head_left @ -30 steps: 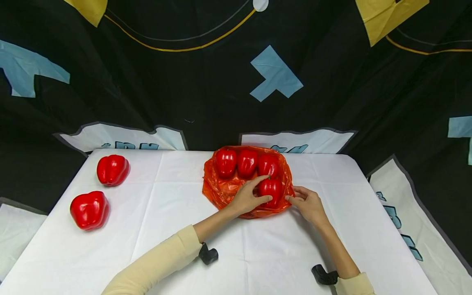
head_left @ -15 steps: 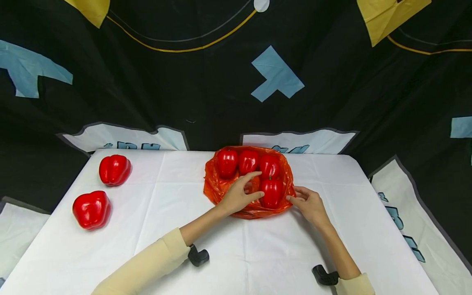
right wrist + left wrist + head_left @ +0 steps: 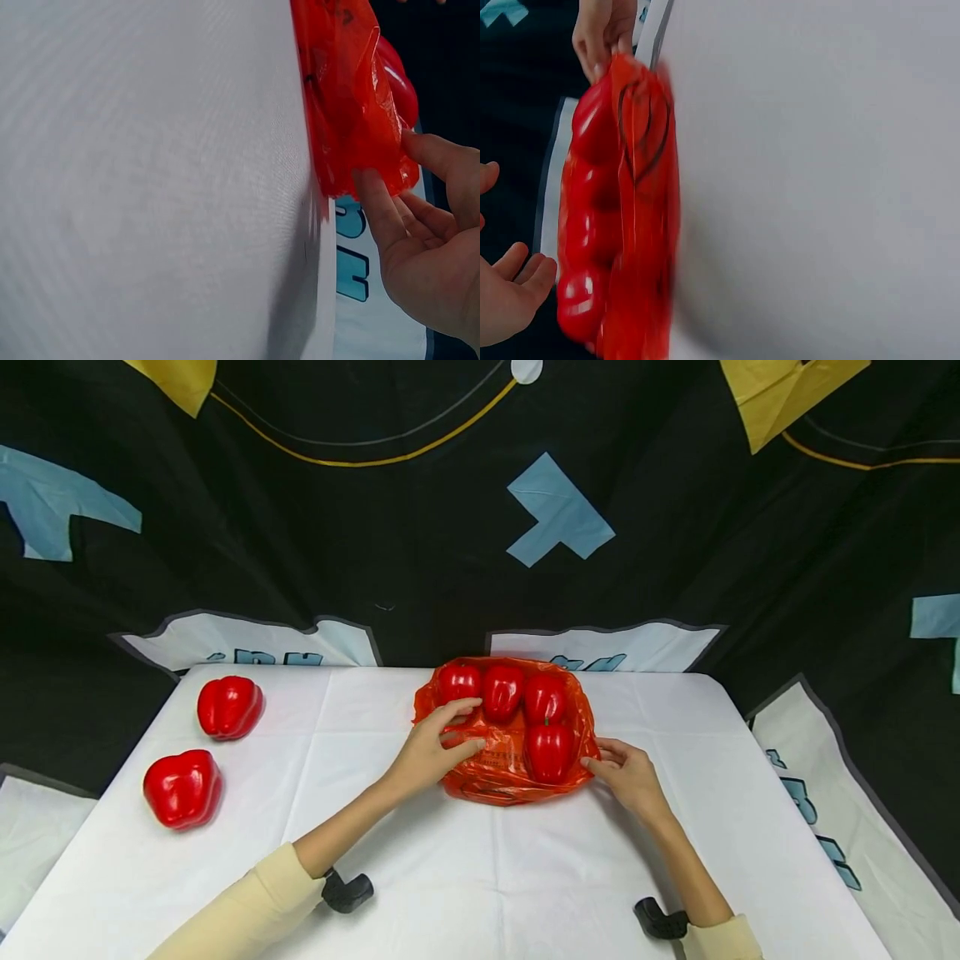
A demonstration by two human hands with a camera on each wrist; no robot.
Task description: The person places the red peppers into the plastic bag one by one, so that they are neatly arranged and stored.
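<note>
An orange-red plastic bag point(image 3: 495, 789) lies spread open at the table's far middle. Inside it, three red bell peppers stand along the back, the middle one point(image 3: 502, 693) among them, with another bell pepper point(image 3: 550, 752) at front right. My left hand point(image 3: 423, 753) reaches over the bag's left part, thumb and fingers apart, nothing between them. It partly covers the back-left pepper. In the left wrist view that hand point(image 3: 514, 292) hovers beside the peppers. My right hand point(image 3: 630, 781) pinches the bag's right edge; the right wrist view shows its thumb and fingers at the plastic point(image 3: 352, 127).
Two more red bell peppers lie on the white-covered table point(image 3: 375, 877) at left, one farther back point(image 3: 229, 707) and one nearer point(image 3: 182, 788). A black cloth point(image 3: 337, 543) with coloured patches hangs behind the table's far edge.
The left hand has let go of the front-right pepper and moved left across the bag to its left side. The right hand stays on the bag's edge.
</note>
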